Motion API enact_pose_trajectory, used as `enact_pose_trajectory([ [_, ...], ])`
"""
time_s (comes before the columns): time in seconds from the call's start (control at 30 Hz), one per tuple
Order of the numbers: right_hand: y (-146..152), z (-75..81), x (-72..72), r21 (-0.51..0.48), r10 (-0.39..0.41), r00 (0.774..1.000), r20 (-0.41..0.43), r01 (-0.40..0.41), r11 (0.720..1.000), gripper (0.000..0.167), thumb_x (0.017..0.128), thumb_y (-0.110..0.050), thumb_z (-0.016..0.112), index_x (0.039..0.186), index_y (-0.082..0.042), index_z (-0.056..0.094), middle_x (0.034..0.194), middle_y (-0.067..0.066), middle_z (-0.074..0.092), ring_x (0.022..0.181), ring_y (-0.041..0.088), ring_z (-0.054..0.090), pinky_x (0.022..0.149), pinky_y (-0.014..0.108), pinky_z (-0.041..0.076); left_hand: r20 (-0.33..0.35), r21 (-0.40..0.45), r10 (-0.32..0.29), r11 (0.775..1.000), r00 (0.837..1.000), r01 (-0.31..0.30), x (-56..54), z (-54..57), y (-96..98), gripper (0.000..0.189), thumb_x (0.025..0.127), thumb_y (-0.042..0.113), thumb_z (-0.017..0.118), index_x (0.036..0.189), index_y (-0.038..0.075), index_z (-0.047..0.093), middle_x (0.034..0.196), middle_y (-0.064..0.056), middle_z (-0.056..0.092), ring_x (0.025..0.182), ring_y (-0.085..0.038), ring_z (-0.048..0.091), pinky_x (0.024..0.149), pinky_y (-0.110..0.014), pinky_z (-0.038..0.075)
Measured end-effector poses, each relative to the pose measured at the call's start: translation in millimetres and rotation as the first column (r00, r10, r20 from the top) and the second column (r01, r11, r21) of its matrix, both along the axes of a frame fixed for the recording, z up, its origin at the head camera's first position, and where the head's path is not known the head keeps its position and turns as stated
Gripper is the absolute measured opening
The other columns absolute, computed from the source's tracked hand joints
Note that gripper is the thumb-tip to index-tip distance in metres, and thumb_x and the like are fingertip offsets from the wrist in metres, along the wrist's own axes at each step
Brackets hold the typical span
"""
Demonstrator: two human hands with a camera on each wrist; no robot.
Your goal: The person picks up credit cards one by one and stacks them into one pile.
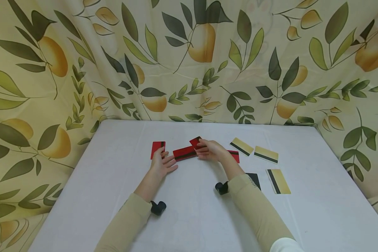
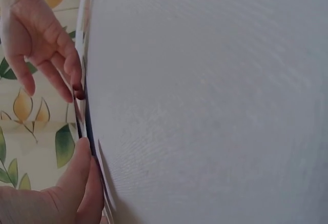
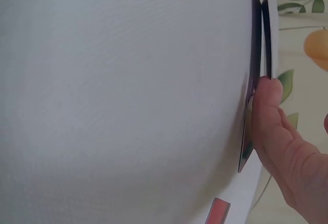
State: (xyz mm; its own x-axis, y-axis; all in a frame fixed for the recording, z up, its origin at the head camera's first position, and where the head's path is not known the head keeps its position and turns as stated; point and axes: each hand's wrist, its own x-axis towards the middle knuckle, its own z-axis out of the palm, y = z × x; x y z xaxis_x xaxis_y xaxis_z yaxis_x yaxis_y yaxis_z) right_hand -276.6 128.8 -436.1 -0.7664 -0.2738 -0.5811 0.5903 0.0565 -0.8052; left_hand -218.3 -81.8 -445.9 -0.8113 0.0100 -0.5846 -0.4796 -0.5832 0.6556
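Red cards (image 1: 184,153), thin and rectangular, dark-striped

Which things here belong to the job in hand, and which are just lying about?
Likely the job:
red card by the left hand
middle red card
red card at the right hand

Apparently lying about:
fourth red card
three gold cards
black card

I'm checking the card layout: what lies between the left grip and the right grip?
The stretch isn't bare: the head view shows a slanting red card with a dark stripe between the left grip and right grip.
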Motion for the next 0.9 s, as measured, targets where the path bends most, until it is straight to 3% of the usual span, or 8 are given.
enact_pose_trajectory([
  [0.4,0.3,-2.8,2.3,-0.007,0.027,1.000,0.014,-0.027,1.000,0.047,0.098,-0.025,0.042,0.129,0.010,0.041,0.097,0.012,0.058,0.082,0.017,0.060,0.077,0.024,0.052,-0.016,-0.024,-0.082,0.996,0.997,0.081,0.0,-4.5,-2.5,0.055,0.096,0.027,0.040,0.137,-0.007,0.028,0.138,-0.029,0.033,0.119,-0.040,0.044,0.097,-0.050,0.039],
  [0.5,-0.4,-4.0,2.3,0.008,0.034,0.999,0.012,-0.034,0.999,0.046,0.097,-0.025,0.043,0.128,0.010,0.043,0.097,0.011,0.059,0.080,0.016,0.060,0.075,0.022,0.053,-0.009,-0.045,-0.110,0.993,0.994,0.109,0.0,-8.3,-2.2,0.049,0.096,0.022,0.043,0.134,-0.007,0.033,0.135,-0.029,0.037,0.116,-0.039,0.048,0.094,-0.048,0.043],
  [0.67,-1.6,-5.4,2.9,0.032,0.045,0.999,0.006,-0.046,0.998,0.046,0.097,-0.025,0.044,0.126,0.010,0.046,0.098,0.012,0.059,0.080,0.016,0.061,0.077,0.023,0.052,-0.001,-0.081,-0.106,0.991,0.994,0.105,-0.5,-14.1,-1.1,0.040,0.094,0.013,0.048,0.130,-0.004,0.042,0.125,-0.027,0.050,0.108,-0.036,0.056,0.088,-0.044,0.048],
  [0.9,-3.3,-7.3,5.5,0.047,0.024,1.000,0.012,-0.024,0.999,0.040,0.095,-0.019,0.049,0.126,0.006,0.048,0.094,0.011,0.058,0.076,0.016,0.063,0.070,0.022,0.052,-0.021,-0.126,-0.121,0.985,0.992,0.118,-0.7,-16.7,-0.1,0.038,0.094,0.011,0.049,0.130,-0.001,0.046,0.121,-0.025,0.055,0.095,-0.029,0.063,0.087,-0.043,0.049],
])
